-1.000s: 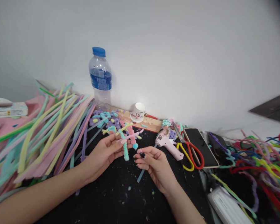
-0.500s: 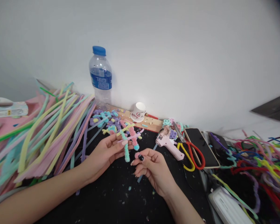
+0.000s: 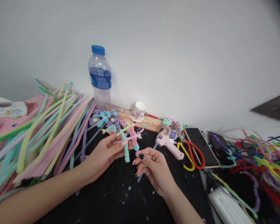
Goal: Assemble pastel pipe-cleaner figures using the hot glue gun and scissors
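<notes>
Right fingers point(image 3: 148, 161) narrowed the gap below pink chenille point(image 3: 134, 142).

The pipe-cleaner piece point(image 3: 126, 151) looks fuzzy and matt; at the far edge of the worktop point(image 3: 118, 196), the bottle point(image 3: 99, 77) is glossy plastic, the cup point(image 3: 137, 112) smooth paper, the board point(image 3: 156, 125) wooden.
</notes>
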`<state>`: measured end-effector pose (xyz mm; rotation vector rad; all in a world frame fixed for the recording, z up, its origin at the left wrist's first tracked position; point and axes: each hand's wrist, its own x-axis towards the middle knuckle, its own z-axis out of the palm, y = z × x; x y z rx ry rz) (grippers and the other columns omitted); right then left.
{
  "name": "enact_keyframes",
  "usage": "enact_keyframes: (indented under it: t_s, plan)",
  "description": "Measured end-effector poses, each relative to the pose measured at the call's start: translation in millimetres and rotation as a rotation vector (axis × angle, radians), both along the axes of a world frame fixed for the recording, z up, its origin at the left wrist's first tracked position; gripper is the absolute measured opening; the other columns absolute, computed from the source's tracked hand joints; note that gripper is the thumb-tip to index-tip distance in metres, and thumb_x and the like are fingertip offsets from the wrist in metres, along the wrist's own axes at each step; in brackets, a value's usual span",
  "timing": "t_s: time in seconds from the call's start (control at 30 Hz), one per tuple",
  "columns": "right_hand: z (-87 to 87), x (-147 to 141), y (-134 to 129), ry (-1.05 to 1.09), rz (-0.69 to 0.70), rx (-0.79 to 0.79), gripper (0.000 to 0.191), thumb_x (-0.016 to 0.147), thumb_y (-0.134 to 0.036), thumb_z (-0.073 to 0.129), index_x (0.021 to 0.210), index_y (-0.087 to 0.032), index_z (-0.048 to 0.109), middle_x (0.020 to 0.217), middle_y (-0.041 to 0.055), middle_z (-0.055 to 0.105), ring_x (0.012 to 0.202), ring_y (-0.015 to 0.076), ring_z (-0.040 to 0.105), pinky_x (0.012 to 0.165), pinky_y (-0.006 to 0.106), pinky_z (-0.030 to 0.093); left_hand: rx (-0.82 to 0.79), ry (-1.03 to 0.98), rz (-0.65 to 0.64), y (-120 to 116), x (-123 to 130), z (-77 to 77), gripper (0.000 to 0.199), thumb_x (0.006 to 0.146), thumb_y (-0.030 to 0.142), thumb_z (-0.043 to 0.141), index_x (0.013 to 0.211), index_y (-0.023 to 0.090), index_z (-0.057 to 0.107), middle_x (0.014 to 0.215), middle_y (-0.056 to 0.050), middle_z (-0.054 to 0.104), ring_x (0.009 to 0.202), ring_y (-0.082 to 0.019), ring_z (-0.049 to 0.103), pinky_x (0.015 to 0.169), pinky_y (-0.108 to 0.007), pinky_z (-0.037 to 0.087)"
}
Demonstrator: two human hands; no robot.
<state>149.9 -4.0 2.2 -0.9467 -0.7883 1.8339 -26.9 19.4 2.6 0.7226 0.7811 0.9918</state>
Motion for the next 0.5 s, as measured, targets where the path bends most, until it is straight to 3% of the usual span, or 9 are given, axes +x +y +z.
enact_keyframes:
  t_s: [0.5]
  plan:
    - [1.0, -0.3, -0.1, -0.03, 0.003, -0.001, 0.014, 0.077, -0.024, 0.067, 0.081, -0.011, 0.064, 0.069, 0.0058, 0.071, 0.048, 0.0098, 0.064, 0.046, 0.017, 0.052, -0.013, -0.005, 0.011, -1.0, 0.7, 1.9, 0.016, 0.081, 0.024, 0.062, 0.096, 0.019, 0.065, 0.096, -0.005, 0.069, 0.09, -0.017, 0.063, 0.08, -0.027, 0.049]
